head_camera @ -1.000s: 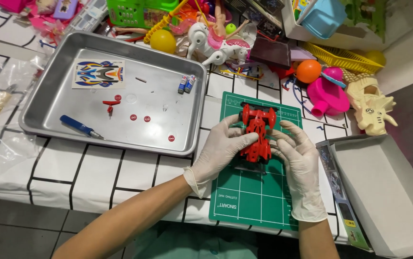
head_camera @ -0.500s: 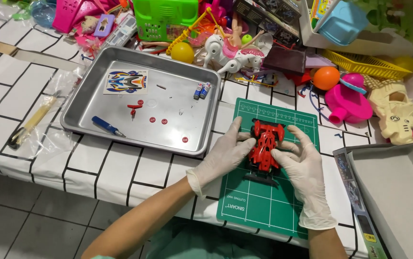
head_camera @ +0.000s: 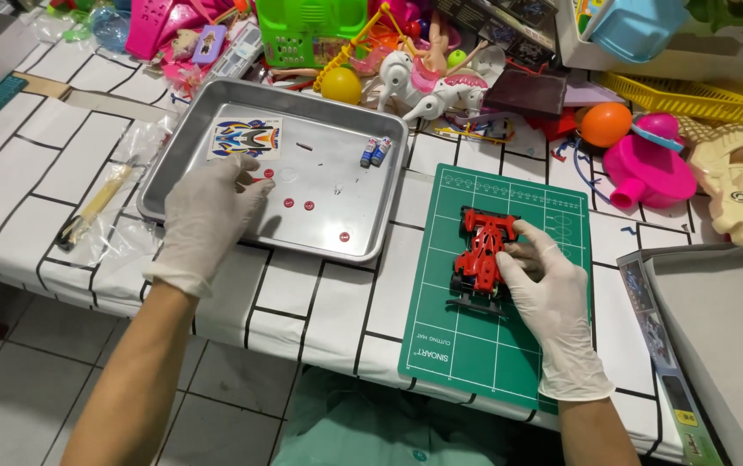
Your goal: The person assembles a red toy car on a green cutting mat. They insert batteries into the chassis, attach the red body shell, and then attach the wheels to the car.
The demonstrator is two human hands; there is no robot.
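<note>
The gloved left hand (head_camera: 209, 217) covers part of the shallow steel tray (head_camera: 389, 138) near its left edge, hiding whatever lies beneath its palm. The gloved right hand (head_camera: 551, 302) hides the right side of the red toy racing car (head_camera: 482, 252). The open grey cardboard box (head_camera: 725, 345) is cut off by the picture's right edge. The two small batteries (head_camera: 374, 152) are too small to read.

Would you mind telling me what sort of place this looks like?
Probably a hobby or toy-assembly table: a green cutting mat under a red model car, a metal parts tray, and heaped plastic toys.
</note>
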